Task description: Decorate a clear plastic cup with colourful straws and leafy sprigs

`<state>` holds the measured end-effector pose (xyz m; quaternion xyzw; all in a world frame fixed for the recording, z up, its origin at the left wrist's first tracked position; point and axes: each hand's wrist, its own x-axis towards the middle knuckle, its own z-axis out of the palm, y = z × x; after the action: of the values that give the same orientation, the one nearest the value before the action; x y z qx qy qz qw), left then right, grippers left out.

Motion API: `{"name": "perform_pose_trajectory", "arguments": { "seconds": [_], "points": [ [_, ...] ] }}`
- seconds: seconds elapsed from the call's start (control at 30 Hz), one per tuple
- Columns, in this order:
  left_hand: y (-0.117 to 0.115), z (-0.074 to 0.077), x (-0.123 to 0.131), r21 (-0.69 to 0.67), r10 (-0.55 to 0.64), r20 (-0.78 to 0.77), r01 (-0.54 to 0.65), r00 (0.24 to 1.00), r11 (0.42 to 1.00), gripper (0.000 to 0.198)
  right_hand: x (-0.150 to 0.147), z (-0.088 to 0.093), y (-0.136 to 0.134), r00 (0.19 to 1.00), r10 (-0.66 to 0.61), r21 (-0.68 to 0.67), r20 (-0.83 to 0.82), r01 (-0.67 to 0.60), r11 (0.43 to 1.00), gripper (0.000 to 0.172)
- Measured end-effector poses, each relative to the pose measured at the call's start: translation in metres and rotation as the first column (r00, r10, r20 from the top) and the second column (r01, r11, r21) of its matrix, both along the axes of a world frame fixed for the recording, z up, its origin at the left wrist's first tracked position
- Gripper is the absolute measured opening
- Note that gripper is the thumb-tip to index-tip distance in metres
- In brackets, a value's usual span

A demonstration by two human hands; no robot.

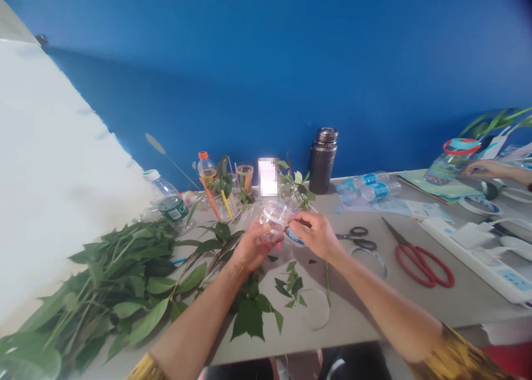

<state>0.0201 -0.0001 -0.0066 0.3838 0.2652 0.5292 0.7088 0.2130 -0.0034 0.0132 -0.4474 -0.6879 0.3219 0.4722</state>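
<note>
My left hand [256, 246] is wrapped round a clear plastic cup-like piece [276, 214], which looks like part of a cut bottle, above the middle of the table. The fingertips of my right hand [315, 235] are pinched together at the right side of this piece. Whatever is between them is too small to make out. Just under those fingers shows a blue-and-white tape roll [296, 236], partly covered. Black-handled scissors [358, 238] lie right of my right hand. Below the hands are cut green leaves [292, 285] and a clear plastic ring [316, 309].
A big pile of leafy branches [120, 275] covers the left side. Behind stand a dark thermos [323, 161] and an orange-capped bottle [206, 169]. To the right lie red-handled scissors [421, 262] and a white power strip [477, 261]. Another person's hand [484, 169] is beside a jar [446, 164].
</note>
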Motion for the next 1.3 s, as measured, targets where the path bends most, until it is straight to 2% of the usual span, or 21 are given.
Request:
{"name": "perform_pose_trajectory", "arguments": {
  "seconds": [0.17, 0.4, 0.63, 0.83, 0.93, 1.03, 1.13, 1.3],
  "points": [
    [0.001, 0.0, -0.001, -0.034, -0.029, 0.014, 0.029, 0.999, 0.999, 0.038, -0.001, -0.001, 0.0, 0.998, -0.062, 0.016, 0.003, 0.062, 0.998, 0.025],
    [0.001, 0.002, -0.006, -0.056, -0.067, 0.043, 0.069, 0.997, 0.996, 0.039, -0.001, 0.0, 0.002, 0.997, -0.08, -0.06, -0.014, 0.079, 0.995, 0.026],
    [0.004, -0.002, -0.008, -0.001, -0.146, -0.009, 0.146, 0.989, 0.989, 0.045, 0.001, 0.007, -0.001, 0.992, 0.0, -0.08, -0.126, -0.011, 0.997, 0.027],
    [0.005, -0.003, -0.004, 0.031, -0.086, -0.046, 0.088, 0.995, 0.996, 0.041, 0.001, 0.006, -0.001, 0.997, -0.017, -0.055, -0.078, 0.013, 0.998, 0.026],
    [0.005, -0.007, -0.002, 0.137, -0.053, -0.156, 0.075, 0.986, 0.988, 0.045, 0.0, 0.004, -0.001, 0.997, -0.02, -0.053, -0.076, 0.016, 0.998, 0.027],
    [0.005, -0.008, 0.0, 0.226, 0.045, -0.261, 0.016, 0.964, 0.974, 0.046, 0.0, 0.003, 0.0, 0.997, 0.01, -0.044, -0.071, -0.013, 0.999, 0.028],
    [0.005, -0.006, 0.002, 0.209, 0.084, -0.248, -0.032, 0.965, 0.977, 0.048, 0.001, 0.002, 0.0, 0.999, 0.019, -0.031, -0.039, -0.02, 0.999, 0.03],
    [0.005, -0.003, 0.002, 0.14, 0.024, -0.162, -0.001, 0.986, 0.99, 0.051, 0.003, 0.002, 0.001, 1.0, -0.003, -0.056, -0.03, 0.001, 0.998, 0.028]
  ]
}}
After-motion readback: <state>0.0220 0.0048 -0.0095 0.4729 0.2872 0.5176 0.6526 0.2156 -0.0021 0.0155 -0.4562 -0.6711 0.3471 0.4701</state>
